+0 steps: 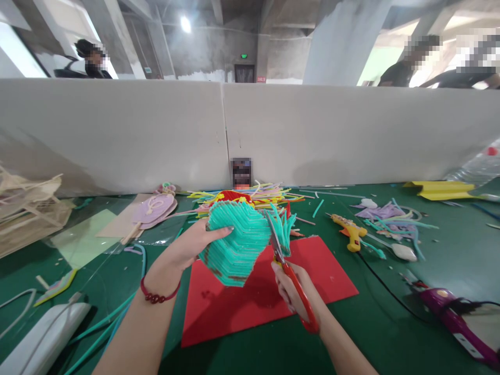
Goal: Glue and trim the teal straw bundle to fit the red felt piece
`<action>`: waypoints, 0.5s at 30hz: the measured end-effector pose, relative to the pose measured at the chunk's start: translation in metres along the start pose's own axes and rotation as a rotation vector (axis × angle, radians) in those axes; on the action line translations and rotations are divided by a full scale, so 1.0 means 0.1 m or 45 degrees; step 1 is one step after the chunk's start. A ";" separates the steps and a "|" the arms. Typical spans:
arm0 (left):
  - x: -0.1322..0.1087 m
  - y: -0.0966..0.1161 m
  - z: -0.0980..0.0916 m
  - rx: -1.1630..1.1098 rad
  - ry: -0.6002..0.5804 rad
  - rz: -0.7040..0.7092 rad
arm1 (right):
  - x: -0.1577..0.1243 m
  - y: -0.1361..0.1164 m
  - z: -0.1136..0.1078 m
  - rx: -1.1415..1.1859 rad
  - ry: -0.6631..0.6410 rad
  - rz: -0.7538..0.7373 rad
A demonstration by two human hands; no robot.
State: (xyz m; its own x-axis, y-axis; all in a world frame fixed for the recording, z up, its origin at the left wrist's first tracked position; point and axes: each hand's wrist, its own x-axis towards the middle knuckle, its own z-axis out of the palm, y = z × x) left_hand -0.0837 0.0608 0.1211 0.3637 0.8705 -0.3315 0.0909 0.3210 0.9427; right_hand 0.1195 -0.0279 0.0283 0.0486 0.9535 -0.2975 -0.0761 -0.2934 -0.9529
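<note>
My left hand [201, 240] pinches the left edge of a teal ribbed piece [236, 242], its thumb lying across the front. Made of rows of thin strips in a chevron pattern, the piece is held up above a red sheet [324, 268]. In my right hand [292, 286] are scissors [299, 294] with red handles. Their blades point up at the piece's right edge, where a tuft of loose teal strips [285, 229] sticks out. Whether the blades touch a strip I cannot tell.
Behind the piece lies a pile of coloured strips [269, 197]. A yellow glue gun [353, 233], a purple corded tool [457, 317] and scraps [385, 213] lie to the right. A white power strip [47, 336] and lilac paddle shape [154, 208] are left. A white partition [156, 135] stands behind.
</note>
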 end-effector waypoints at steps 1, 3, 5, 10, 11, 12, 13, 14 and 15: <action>0.00 0.00 -0.01 0.001 -0.006 0.001 | 0.00 0.00 0.00 -0.009 0.000 -0.001; 0.01 -0.01 -0.02 0.003 -0.014 0.002 | 0.00 0.00 0.00 -0.050 0.034 -0.012; 0.01 -0.02 -0.04 0.007 -0.016 0.005 | 0.00 -0.01 -0.01 -0.098 0.058 -0.026; 0.00 -0.03 -0.07 0.017 -0.045 0.007 | 0.01 0.00 -0.02 -0.121 -0.003 -0.019; 0.00 -0.02 -0.06 0.016 -0.047 0.007 | 0.02 0.01 -0.02 -0.115 0.008 -0.025; -0.01 -0.01 -0.06 0.016 -0.045 0.008 | 0.03 0.02 -0.03 -0.107 0.031 -0.031; -0.01 0.00 -0.05 0.018 -0.041 0.008 | 0.03 0.02 -0.03 -0.092 0.064 -0.040; -0.02 0.01 -0.04 0.021 -0.038 0.007 | 0.04 0.03 -0.03 -0.069 0.102 -0.053; -0.03 0.02 -0.04 0.025 -0.035 0.006 | 0.04 0.03 -0.03 -0.035 0.138 -0.072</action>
State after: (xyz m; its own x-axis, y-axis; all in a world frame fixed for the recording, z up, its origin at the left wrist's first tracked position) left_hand -0.0878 0.0602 0.1234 0.3894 0.8614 -0.3261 0.1069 0.3094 0.9449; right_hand 0.1222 -0.0253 0.0239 0.1594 0.9559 -0.2466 -0.0431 -0.2428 -0.9691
